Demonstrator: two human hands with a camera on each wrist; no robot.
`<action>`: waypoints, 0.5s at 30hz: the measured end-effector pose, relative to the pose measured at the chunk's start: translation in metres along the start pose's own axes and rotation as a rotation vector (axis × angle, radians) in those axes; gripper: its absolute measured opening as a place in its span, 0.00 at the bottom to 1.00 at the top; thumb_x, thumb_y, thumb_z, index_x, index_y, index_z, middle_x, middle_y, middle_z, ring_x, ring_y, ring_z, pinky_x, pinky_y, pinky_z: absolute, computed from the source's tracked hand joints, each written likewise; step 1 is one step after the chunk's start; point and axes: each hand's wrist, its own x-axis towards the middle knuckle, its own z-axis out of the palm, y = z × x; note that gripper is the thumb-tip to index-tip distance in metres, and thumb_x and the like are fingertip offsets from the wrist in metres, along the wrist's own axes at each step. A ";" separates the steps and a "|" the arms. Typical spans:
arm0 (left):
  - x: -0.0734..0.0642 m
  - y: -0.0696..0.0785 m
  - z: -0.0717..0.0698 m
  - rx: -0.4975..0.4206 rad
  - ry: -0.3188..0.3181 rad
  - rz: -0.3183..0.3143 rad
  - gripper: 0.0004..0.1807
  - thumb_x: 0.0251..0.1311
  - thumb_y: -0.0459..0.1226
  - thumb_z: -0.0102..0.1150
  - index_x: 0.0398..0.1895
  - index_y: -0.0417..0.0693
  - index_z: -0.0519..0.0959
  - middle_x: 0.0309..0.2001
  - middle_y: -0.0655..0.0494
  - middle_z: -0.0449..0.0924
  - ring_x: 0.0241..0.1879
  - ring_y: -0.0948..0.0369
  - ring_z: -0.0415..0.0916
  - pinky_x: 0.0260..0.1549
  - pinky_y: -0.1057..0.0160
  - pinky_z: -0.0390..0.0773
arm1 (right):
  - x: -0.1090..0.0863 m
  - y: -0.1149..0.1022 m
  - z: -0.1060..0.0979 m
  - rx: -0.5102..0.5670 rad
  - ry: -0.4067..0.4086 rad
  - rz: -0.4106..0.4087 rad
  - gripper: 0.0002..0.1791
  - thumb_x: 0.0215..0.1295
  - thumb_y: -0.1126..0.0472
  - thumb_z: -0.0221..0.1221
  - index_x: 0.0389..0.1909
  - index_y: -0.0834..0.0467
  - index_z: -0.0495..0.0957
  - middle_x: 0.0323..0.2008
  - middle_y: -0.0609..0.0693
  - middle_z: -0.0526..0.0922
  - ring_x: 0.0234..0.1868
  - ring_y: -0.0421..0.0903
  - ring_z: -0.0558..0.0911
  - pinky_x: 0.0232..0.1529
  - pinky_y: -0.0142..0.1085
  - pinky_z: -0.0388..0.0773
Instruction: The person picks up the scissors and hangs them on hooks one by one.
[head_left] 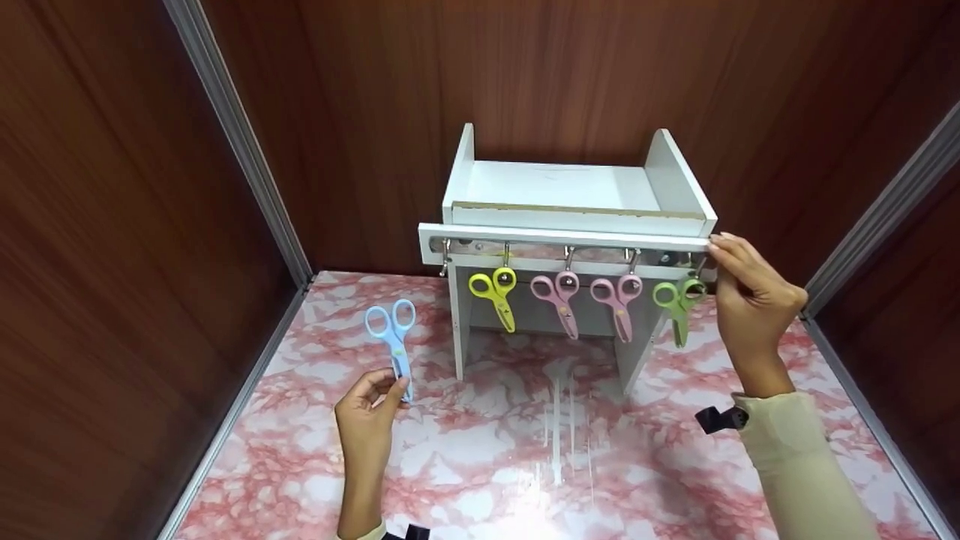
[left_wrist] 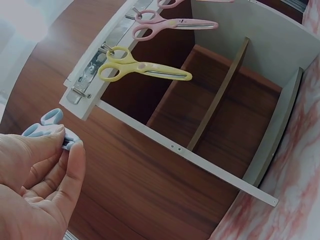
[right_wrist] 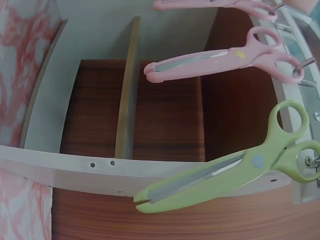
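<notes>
My left hand (head_left: 369, 409) pinches pale blue scissors (head_left: 397, 346) by the blade end, handle loops up, left of the white shelf unit (head_left: 686, 176). In the left wrist view, the fingers partly hide these scissors (left_wrist: 51, 117). At the other side, my right hand (head_left: 754, 289) grips the right end of the white hook rail (head_left: 525, 234). From its hooks hang yellow scissors (head_left: 495, 296), pink scissors (head_left: 559, 304), a second pink pair (head_left: 618, 306) and green scissors (head_left: 679, 307). The leftmost hook (head_left: 445, 259) bears nothing. The right wrist view shows the green scissors (right_wrist: 215, 177) up close.
The shelf unit stands on a red-and-white marbled tabletop (head_left: 465, 450). Brown wood-grain panels (head_left: 360, 112) surround it at the back and sides, with metal edge strips (head_left: 240, 142) at the corners. Pale streaks mark the tabletop in front of the unit.
</notes>
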 end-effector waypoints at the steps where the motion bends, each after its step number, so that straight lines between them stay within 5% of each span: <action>1: 0.000 0.000 0.000 -0.003 -0.002 -0.001 0.07 0.54 0.26 0.64 0.35 0.29 0.80 0.30 0.36 0.79 0.28 0.54 0.79 0.26 0.59 0.83 | 0.000 0.000 0.000 0.000 -0.002 0.000 0.11 0.50 0.82 0.61 0.26 0.66 0.86 0.31 0.65 0.84 0.37 0.61 0.83 0.47 0.45 0.80; 5: 0.002 0.001 0.002 0.000 -0.014 -0.005 0.07 0.55 0.27 0.64 0.36 0.29 0.80 0.31 0.37 0.79 0.30 0.50 0.79 0.27 0.59 0.83 | -0.001 0.000 -0.001 -0.008 -0.006 -0.003 0.10 0.50 0.82 0.61 0.26 0.66 0.86 0.31 0.65 0.84 0.38 0.60 0.84 0.47 0.44 0.80; 9: 0.005 -0.015 0.001 -0.011 -0.020 0.008 0.09 0.55 0.31 0.65 0.36 0.33 0.80 0.32 0.39 0.80 0.31 0.48 0.79 0.28 0.59 0.83 | -0.001 0.000 -0.001 -0.011 -0.007 -0.009 0.11 0.50 0.82 0.60 0.26 0.66 0.86 0.31 0.65 0.84 0.37 0.60 0.84 0.47 0.44 0.80; 15: 0.010 -0.024 0.004 -0.038 -0.017 0.017 0.08 0.54 0.29 0.65 0.36 0.32 0.81 0.32 0.39 0.80 0.30 0.54 0.80 0.27 0.58 0.83 | 0.001 0.000 -0.001 -0.003 -0.007 -0.013 0.11 0.50 0.82 0.60 0.26 0.66 0.86 0.31 0.66 0.84 0.38 0.60 0.83 0.47 0.45 0.80</action>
